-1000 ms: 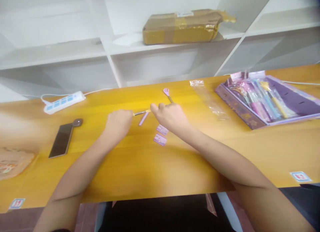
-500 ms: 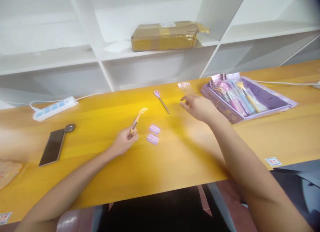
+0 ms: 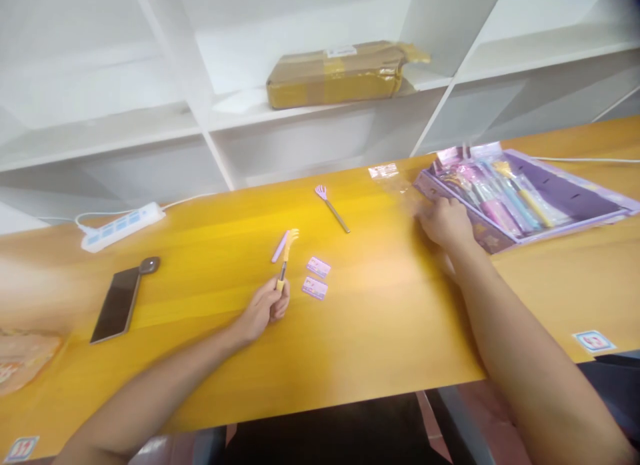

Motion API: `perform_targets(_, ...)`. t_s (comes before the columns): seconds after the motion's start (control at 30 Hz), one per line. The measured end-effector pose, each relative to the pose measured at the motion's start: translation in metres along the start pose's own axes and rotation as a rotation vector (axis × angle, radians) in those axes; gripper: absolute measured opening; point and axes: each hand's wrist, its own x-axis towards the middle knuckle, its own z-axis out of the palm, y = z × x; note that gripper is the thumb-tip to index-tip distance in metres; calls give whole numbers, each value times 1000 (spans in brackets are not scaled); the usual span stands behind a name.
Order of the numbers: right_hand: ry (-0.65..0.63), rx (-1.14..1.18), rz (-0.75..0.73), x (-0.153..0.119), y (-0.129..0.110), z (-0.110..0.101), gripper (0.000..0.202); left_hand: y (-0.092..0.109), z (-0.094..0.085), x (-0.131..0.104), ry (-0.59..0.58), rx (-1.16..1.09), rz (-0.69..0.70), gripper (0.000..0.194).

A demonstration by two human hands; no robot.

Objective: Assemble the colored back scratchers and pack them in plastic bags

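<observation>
My left hand (image 3: 265, 308) is closed around the handle of a yellow claw-headed stick (image 3: 287, 248), its head pointing away from me. Beside it on the table lies a purple tube (image 3: 281, 247). A purple claw-headed stick with a metal rod (image 3: 337, 215) rests farther back. Two small pink cards (image 3: 319, 267) lie right of my left hand. My right hand (image 3: 445, 223) is at the left side of a purple display box (image 3: 565, 185) with wrapped sticks in it. Its fingers are bent and partly hidden, so what they hold, if anything, cannot be seen.
Clear plastic wrapping (image 3: 384, 172) lies near the table's back edge. At the left are a power strip (image 3: 123, 226), a phone (image 3: 116, 303), a dark round object (image 3: 149, 265) and an orange packet (image 3: 25, 361). A taped carton (image 3: 335, 78) sits on the shelf behind.
My right hand has moved right, up against the display box. My left hand holds the yellow stick more upright, and the purple tube now shows clearly beside it. The view has shifted slightly.
</observation>
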Motion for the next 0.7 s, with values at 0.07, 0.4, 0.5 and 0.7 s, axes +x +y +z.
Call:
perform_targets(0.07, 34, -3, 32, -4, -3, -3, 47, 0, 0, -1, -7, 12, -8, 22)
perform_targets(0.4, 441, 377, -33, -3, -23, -26, 23, -2, 4, -3, -74, 97, 115, 32)
perform_targets(0.5, 438, 837, -145, -27, -63, -37, 20, 2, 2, -2, -109, 226, 207, 44)
perform_targets(0.7, -214, 1345, -460, -139, -175, -53, 27, 20, 2, -2, -216, 615, 314, 41)
